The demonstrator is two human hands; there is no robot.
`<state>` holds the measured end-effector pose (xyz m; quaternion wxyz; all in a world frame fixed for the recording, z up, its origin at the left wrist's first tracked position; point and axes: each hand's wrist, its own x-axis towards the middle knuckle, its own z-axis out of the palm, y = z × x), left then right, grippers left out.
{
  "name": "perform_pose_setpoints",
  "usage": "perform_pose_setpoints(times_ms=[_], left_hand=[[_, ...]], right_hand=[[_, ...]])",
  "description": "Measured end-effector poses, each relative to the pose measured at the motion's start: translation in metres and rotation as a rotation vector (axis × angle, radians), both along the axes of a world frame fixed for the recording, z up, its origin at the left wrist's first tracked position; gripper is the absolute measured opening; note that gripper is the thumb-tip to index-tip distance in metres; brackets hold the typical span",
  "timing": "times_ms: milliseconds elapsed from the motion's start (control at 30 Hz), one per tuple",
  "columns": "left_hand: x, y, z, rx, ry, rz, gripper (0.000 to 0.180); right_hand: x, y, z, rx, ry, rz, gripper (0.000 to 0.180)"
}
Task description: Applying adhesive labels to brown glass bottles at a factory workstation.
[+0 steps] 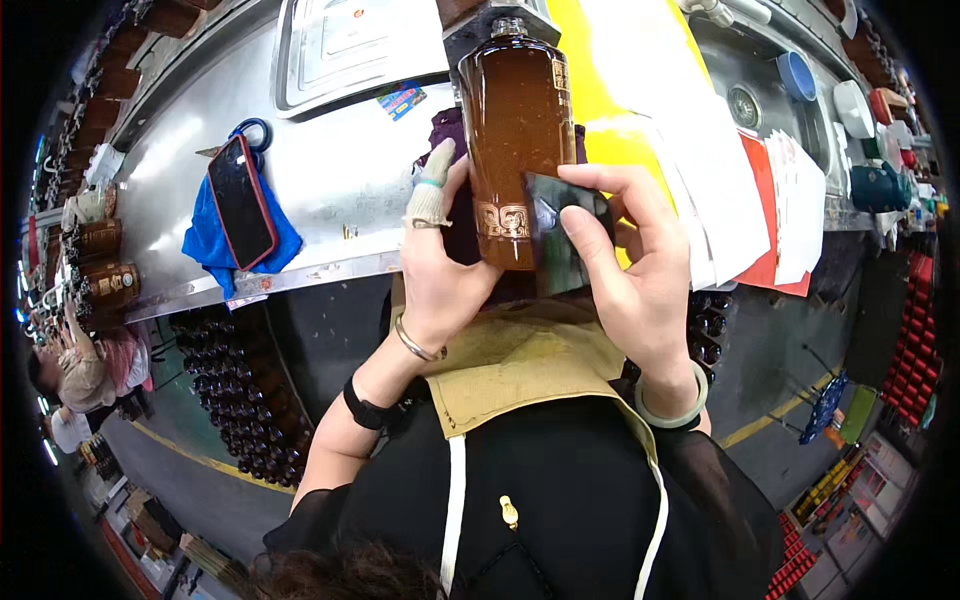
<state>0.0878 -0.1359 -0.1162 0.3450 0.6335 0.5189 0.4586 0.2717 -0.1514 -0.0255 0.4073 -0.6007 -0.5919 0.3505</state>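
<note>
A brown glass bottle (516, 130) with gold patterns lies in front of me, its neck pointing away. My left hand (440, 270) grips its lower left side, the thumb against the glass near the base. A pale knitted finger sleeve covers one finger of that hand. In my right hand (640, 245), between thumb and fingers, is a dark glossy rectangular sheet (562, 235). It overlaps the bottle's lower right side; whether it touches the glass I cannot tell. Dark purple cloth (448, 125) shows beside and behind the bottle.
On the metal table, a phone (242, 200) lies on a blue cloth (200, 240) at left. Behind it is a metal tray (350, 50). White papers (700, 180) and a yellow sheet (590, 60) lie at right. Dark bottles (245, 400) stand below the table's left side.
</note>
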Motion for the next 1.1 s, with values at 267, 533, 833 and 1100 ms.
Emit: perform_pose_setpoints(times_ms=[267, 533, 833, 1100], left_hand=[[-0.005, 0.005, 0.037, 0.295, 0.279, -0.102, 0.095], [0.013, 0.001, 0.031, -0.215, -0.329, -0.162, 0.1], [0.006, 0.003, 0.046, -0.297, -0.354, -0.306, 0.101], [0.018, 0.003, 0.046, -0.284, -0.364, -0.231, 0.104]], right_hand=[[0.044, 0.004, -0.023, 0.18, 0.06, -0.159, 0.027], [0.039, 0.0, -0.03, 0.302, 0.21, -0.036, 0.019], [0.033, 0.0, -0.02, 0.228, 0.046, 0.002, 0.022], [0.038, 0.001, -0.026, 0.465, -0.068, -0.008, 0.026]])
